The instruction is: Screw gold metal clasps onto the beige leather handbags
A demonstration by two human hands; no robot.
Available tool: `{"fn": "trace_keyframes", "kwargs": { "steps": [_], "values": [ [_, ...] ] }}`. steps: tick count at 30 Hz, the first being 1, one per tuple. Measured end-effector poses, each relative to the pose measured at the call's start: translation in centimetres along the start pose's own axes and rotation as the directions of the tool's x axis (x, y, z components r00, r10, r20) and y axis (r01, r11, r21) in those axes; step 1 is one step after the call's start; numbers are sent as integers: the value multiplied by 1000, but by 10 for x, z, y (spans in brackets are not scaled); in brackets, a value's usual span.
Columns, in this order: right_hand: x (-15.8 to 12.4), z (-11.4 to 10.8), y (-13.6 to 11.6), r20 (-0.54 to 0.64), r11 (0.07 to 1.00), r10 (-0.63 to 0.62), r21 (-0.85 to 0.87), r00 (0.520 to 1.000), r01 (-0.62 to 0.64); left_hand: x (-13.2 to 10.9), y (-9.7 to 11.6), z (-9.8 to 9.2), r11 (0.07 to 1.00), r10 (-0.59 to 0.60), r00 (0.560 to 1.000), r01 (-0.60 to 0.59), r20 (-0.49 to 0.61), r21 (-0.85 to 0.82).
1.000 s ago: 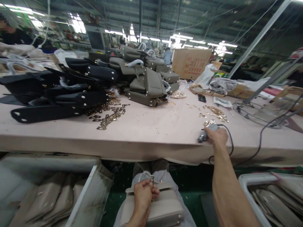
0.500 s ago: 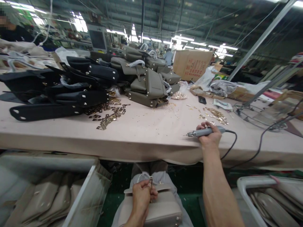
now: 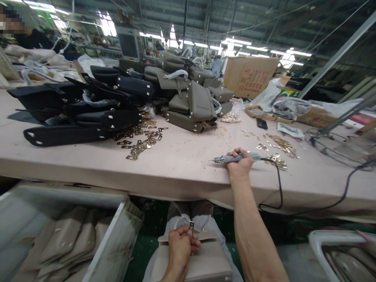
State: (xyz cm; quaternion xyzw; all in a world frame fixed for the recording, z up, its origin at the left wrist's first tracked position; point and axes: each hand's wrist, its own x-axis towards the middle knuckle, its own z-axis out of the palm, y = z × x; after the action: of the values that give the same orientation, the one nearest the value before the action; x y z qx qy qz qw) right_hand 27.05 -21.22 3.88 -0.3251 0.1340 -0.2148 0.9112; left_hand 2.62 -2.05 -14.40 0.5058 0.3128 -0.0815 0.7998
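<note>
My right hand [image 3: 240, 161] is closed around a grey corded electric screwdriver [image 3: 232, 158] lying level over the pink table [image 3: 182, 164], its tip pointing left. My left hand [image 3: 182, 244] rests on a beige handbag [image 3: 205, 264] in my lap, fingers pinched on a small gold metal fitting [image 3: 191, 226] at the bag's top. The tool's black cable [image 3: 279, 188] loops over the table edge.
Black handbags [image 3: 85, 105] and olive handbags [image 3: 190, 94] are piled at the back of the table, with gold hardware [image 3: 141, 141] scattered in front. A cardboard box [image 3: 249, 76] stands behind. Bins of beige bags [image 3: 64, 239] sit below left and right. Another person is at far left.
My right hand has turned the screwdriver from tip-down to level and carried it left along the table edge. My left hand has kept its hold on the bag fitting.
</note>
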Motion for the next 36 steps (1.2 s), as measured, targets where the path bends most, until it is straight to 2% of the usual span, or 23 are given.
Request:
{"fn": "trace_keyframes", "kwargs": {
  "steps": [3,7,21,31,36],
  "values": [
    [1,-1,9,-9,998,-26,49,1000,27,-2,9,-1,1000,-17,1000,17,8,0],
    [2,-1,14,15,998,-53,33,998,52,-1,16,-1,999,-42,999,42,16,-5],
    [0,7,26,4,996,-82,-35,997,82,11,6,0,999,-45,999,45,-18,10],
    [3,3,29,26,991,-103,-79,994,105,0,18,2,999,-48,999,48,8,-9],
    [4,4,29,-10,994,-97,-49,995,97,-3,19,1,999,-41,999,41,12,-1]
  ]
}}
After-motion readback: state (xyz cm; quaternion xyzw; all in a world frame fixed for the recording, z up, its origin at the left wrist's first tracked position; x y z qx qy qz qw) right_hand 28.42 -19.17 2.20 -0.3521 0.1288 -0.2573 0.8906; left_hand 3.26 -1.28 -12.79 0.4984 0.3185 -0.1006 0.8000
